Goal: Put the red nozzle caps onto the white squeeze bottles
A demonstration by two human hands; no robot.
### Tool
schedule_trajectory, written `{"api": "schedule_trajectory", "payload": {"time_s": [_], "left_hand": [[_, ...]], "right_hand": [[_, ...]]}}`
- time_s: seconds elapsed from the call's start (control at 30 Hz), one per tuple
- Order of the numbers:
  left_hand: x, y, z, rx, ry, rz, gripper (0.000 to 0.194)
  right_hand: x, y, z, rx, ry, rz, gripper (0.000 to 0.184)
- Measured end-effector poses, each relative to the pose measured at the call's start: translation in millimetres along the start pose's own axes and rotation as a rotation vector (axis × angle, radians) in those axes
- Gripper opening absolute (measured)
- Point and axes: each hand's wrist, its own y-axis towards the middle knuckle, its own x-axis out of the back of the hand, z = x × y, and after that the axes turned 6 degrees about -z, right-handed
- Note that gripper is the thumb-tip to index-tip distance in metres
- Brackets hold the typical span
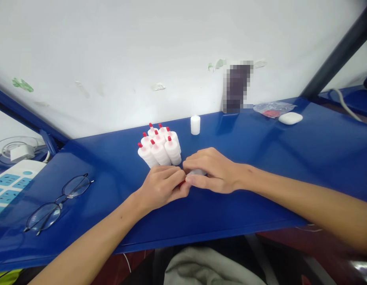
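Observation:
My right hand (pixel 214 170) is closed around a small white squeeze bottle (pixel 196 172), which lies on its side and is mostly covered by the fingers. Against its tip end, my left hand (pixel 164 186) pinches a red cap (pixel 182 183); only a sliver of red shows between the fingers. Just beyond my left hand stands a tight cluster of white bottles (pixel 159 148) with red-capped nozzles, all upright. One more white bottle (pixel 195 126), without a visible red tip, stands by itself behind my right hand.
Eyeglasses (pixel 60 204) lie on the blue table (pixel 112 158) at left, near a power strip (pixel 15 184). At the back right are a plastic bag (pixel 274 107) with red pieces and a white rounded object (pixel 290 118). A pixelated dark object (pixel 236 89) leans on the wall.

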Motion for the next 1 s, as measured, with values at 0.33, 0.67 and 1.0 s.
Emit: {"api": "schedule_trajectory", "payload": {"time_s": [0.33, 0.67, 1.0], "left_hand": [[2.4, 8, -7, -0.122, 0.089, -0.055, 0.028], [2.4, 9, -11, -0.096, 0.090, 0.019, 0.030], [7.3, 8, -15, 0.000, 0.034, 0.068, 0.029]], "right_hand": [[3, 1, 15, -0.077, 0.052, 0.048, 0.049], [4, 1, 18, -0.115, 0.043, 0.088, 0.041], [0, 2, 20, -0.117, -0.033, 0.025, 0.036]]}}
